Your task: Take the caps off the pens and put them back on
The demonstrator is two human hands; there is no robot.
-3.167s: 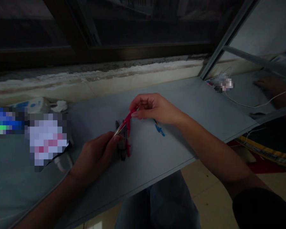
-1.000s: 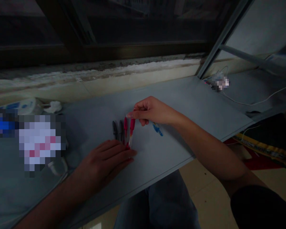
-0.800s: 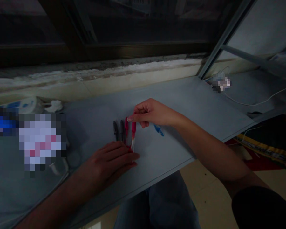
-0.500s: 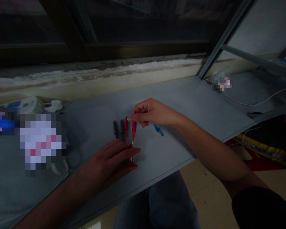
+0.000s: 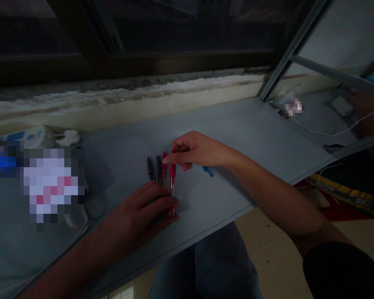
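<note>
Because we have only the head view, we read everything from above and behind the hands. On the grey table [image 5: 243, 128], 4 pens lie side by side, their long axes parallel and pointing away from us: 2 dark pens [image 5: 153, 169], then a red pen [image 5: 164, 166], then a clear-barrelled red pen [image 5: 172, 182] at the right end of the row. The right hand [image 5: 199, 151] is nearer that last pen's upper end, and its grip is clamped there, with the fingertips [image 5: 170, 160] together on the red top. The left hand [image 5: 143, 205] lies across the pens' lower parts, fingers extended and together, its grip not visibly closed round anything. Those fingers hide the dark pens' lower ends. A small blue object [image 5: 208, 171] sits just below the right wrist, partly hidden by it; a pixelated patch [image 5: 52, 182] at the left is unreadable.
</note>
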